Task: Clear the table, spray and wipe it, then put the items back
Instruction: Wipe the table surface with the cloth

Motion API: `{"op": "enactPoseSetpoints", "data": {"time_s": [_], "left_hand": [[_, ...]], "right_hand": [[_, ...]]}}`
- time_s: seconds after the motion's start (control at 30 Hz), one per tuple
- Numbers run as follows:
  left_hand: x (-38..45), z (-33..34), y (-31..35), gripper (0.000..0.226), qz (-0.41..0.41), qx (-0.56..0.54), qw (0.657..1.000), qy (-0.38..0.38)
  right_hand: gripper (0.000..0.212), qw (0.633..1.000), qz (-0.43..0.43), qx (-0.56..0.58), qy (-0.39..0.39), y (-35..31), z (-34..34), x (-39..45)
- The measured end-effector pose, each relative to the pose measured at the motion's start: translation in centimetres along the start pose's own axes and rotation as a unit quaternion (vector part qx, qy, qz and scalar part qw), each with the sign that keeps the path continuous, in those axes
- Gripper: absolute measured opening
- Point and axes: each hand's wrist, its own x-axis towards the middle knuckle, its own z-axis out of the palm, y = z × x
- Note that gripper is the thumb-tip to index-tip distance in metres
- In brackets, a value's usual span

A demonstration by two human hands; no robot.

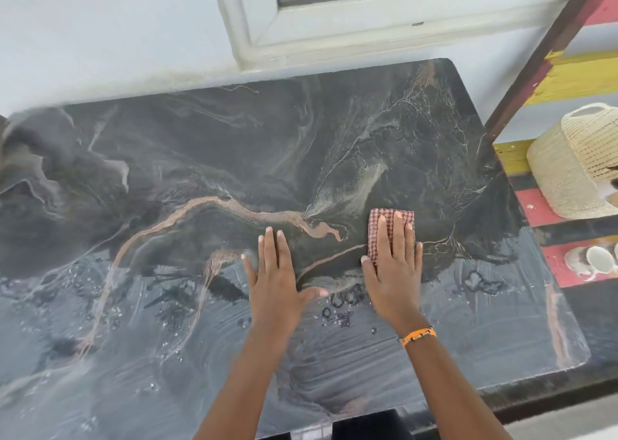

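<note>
The dark marbled table (pixel 167 172) fills the view, with wet streaks and droplets across its near half. My right hand (pixel 394 272) lies flat with straight fingers on a folded red-checked cloth (pixel 389 217), pressing it onto the table right of centre. My left hand (pixel 277 279) rests flat on the bare tabletop just left of it, fingers spread. An orange bracelet circles my right wrist.
A woven straw basket (pixel 575 162) sits on the coloured shelf (pixel 568 81) to the right of the table, with a brown post (pixel 541 55) rising beside it. Small pale bowls (pixel 595 259) stand on a lower shelf. A white wall and window frame (pixel 254 31) back the table.
</note>
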Motion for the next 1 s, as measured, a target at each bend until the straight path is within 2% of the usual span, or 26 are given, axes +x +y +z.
{"op": "enactPoseSetpoints", "data": {"time_s": [0.2,0.37,0.47,0.53,0.63,0.83,0.93,1.0], "left_hand": [[-3.5,-2.7,-9.6,0.12,-0.074,0.021,0.997,-0.009],[-5.6,-3.8,-16.9,0.123,-0.138,0.003,0.99,-0.022],[-6.7,-3.7,-18.5,0.123,-0.138,0.013,0.99,-0.032],[-7.0,-3.8,-18.6,0.121,-0.131,0.015,0.991,-0.033],[-6.9,-4.1,-18.4,0.12,-0.125,0.035,0.991,-0.035],[-7.0,-4.0,-18.7,0.119,-0.119,0.049,0.992,-0.01],[-7.4,-3.4,-19.5,0.119,-0.098,0.031,0.995,0.013],[-7.9,-3.1,-20.6,0.119,-0.101,0.015,0.994,0.04]], "right_hand": [[0.067,0.995,-0.098,-0.012,-0.018,-13.9,5.5,1.3],[0.069,0.968,-0.242,0.007,-0.07,-24.6,9.2,0.8],[0.067,0.934,-0.341,-0.001,-0.109,-26.7,10.5,-1.4],[0.066,0.923,-0.368,-0.016,-0.113,-25.2,10.2,-2.2],[0.064,0.938,-0.331,-0.024,-0.105,-20.8,8.6,-2.2],[0.067,0.992,-0.115,-0.028,-0.039,-11.8,5.3,-3.0],[0.073,0.999,-0.019,-0.03,-0.002,-12.4,6.0,-5.7],[0.074,0.999,-0.01,-0.037,0.001,-15.2,7.3,-7.2]]}}
